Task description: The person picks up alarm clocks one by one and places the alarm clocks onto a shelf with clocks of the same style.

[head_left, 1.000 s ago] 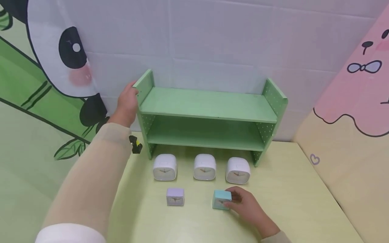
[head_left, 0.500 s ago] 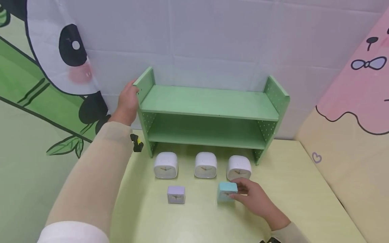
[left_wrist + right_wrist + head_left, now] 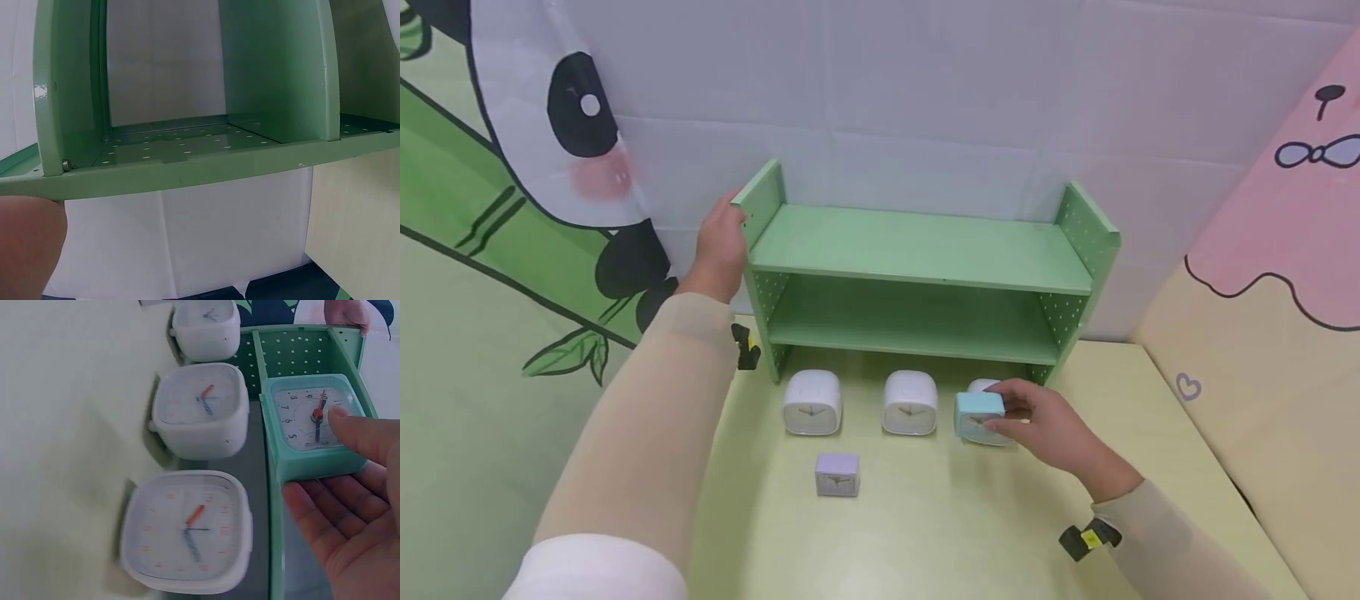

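Observation:
In the head view my right hand (image 3: 1056, 429) holds a small turquoise alarm clock (image 3: 973, 406) above the table, thumb on its dial and fingers behind. The right wrist view shows this clock (image 3: 315, 422) dial-up to the camera. It partly hides the right-hand white alarm clock (image 3: 982, 385). Two more white clocks, the left one (image 3: 812, 404) and the middle one (image 3: 910, 404), stand upright in that row. A small purple alarm clock (image 3: 837, 475) stands in front of them. My left hand (image 3: 721, 250) grips the upper left side panel of a green shelf (image 3: 917, 246).
The shelf has two boards and perforated side panels, and stands on the pale yellow table (image 3: 880, 542) near the back wall cloth (image 3: 925, 92). A panda-print cloth (image 3: 550, 242) hangs at the left. A pink and cream printed cloth (image 3: 1285, 367) bounds the right side.
My right hand has lifted the turquoise clock off the table and carried it away from me and to the right, before the right-hand white clock. The left hand keeps its grip on the shelf.

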The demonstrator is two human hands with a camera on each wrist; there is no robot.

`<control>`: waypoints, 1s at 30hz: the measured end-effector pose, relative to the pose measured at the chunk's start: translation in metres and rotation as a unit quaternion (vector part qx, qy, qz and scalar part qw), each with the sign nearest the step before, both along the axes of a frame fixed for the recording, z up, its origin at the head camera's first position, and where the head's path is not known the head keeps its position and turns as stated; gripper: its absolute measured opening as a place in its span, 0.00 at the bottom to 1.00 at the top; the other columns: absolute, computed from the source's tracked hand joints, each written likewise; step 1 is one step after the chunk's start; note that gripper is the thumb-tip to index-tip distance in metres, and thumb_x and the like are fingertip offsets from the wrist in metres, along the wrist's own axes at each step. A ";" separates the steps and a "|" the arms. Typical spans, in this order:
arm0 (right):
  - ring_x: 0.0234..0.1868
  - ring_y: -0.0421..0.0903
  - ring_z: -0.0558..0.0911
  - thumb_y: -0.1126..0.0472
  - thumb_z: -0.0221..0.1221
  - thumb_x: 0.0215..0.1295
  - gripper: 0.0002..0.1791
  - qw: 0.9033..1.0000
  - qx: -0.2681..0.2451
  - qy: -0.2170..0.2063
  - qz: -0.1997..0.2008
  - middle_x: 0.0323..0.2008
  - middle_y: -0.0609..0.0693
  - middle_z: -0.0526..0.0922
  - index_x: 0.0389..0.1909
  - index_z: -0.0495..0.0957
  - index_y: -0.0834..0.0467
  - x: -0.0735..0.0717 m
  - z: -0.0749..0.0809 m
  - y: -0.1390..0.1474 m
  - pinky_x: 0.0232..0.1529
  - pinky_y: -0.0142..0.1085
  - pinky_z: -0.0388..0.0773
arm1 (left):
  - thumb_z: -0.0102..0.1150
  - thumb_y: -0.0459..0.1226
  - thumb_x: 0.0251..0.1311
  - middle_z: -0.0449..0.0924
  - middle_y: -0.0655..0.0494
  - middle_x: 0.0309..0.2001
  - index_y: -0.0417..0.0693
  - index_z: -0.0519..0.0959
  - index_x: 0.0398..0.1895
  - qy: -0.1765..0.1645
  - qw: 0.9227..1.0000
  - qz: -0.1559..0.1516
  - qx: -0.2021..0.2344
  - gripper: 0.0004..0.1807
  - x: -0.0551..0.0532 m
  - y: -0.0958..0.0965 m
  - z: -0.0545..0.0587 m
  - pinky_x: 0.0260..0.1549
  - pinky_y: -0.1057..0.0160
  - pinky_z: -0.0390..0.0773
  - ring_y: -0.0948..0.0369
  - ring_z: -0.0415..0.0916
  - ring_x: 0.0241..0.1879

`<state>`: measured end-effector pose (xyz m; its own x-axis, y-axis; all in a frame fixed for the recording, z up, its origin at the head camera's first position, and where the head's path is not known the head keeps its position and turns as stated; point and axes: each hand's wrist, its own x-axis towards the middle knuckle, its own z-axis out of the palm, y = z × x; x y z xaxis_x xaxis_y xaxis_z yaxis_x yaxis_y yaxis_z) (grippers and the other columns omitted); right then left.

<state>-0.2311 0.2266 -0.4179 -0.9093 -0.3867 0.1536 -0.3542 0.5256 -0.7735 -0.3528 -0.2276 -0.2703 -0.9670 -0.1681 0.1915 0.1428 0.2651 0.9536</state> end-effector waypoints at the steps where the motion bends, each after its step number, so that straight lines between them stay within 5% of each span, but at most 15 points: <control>1: 0.48 0.49 0.84 0.62 0.70 0.66 0.19 1.000 -0.001 0.000 0.002 0.49 0.53 0.83 0.56 0.80 0.61 -0.004 0.006 0.000 0.51 0.42 0.82 | 0.23 0.44 0.76 0.59 0.54 0.75 0.69 0.54 0.83 0.001 1.000 0.000 0.000 0.33 0.000 0.000 0.000 0.66 0.46 0.64 0.52 0.60 0.66; 11: 0.51 0.52 0.84 0.60 0.70 0.67 0.21 1.000 0.006 -0.002 -0.010 0.50 0.54 0.83 0.58 0.78 0.59 -0.030 0.054 -0.006 0.51 0.44 0.81 | 0.22 0.45 0.76 0.59 0.53 0.75 0.70 0.53 0.83 -0.001 1.000 0.002 0.005 0.33 0.001 0.002 -0.001 0.65 0.46 0.64 0.51 0.61 0.65; 24: 0.49 0.50 0.84 0.60 0.69 0.68 0.21 0.999 -0.019 0.035 0.006 0.49 0.56 0.84 0.59 0.78 0.60 -0.057 0.148 -0.035 0.46 0.35 0.81 | 0.21 0.45 0.77 0.57 0.55 0.76 0.73 0.53 0.83 -0.016 1.000 0.005 -0.010 0.32 0.002 0.001 0.002 0.65 0.45 0.63 0.52 0.59 0.66; 30: 0.48 0.48 0.83 0.59 0.69 0.68 0.20 0.999 -0.008 0.033 -0.003 0.50 0.54 0.84 0.59 0.79 0.59 -0.069 0.170 -0.047 0.47 0.38 0.79 | 0.22 0.45 0.77 0.56 0.55 0.78 0.73 0.53 0.83 -0.020 1.000 0.006 -0.007 0.32 0.003 0.001 -0.001 0.66 0.46 0.62 0.53 0.59 0.66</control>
